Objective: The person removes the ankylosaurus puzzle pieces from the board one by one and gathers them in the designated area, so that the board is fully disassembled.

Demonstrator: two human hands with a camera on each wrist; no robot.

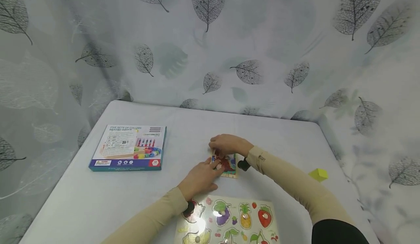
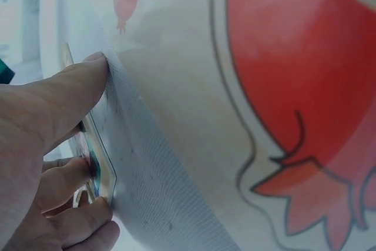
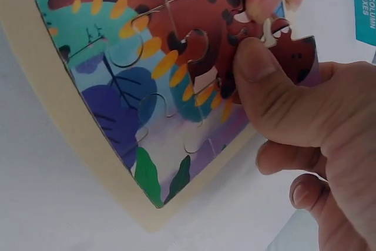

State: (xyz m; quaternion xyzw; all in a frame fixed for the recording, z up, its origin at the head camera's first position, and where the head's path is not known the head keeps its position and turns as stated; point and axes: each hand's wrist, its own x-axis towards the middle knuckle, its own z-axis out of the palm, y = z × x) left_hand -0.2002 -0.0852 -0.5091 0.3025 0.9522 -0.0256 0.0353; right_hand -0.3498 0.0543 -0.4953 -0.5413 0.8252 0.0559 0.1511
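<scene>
While the right hand pinches a brown puzzle piece, the left hand rests extended fingers on the puzzle tray holding interlocked pieces, at twelve o'clock from a fruit board.

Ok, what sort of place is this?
Probably a screened-off play or filming corner: a white-covered table in front of leaf-print curtains, with a jigsaw and a fruit puzzle board on it.
</scene>
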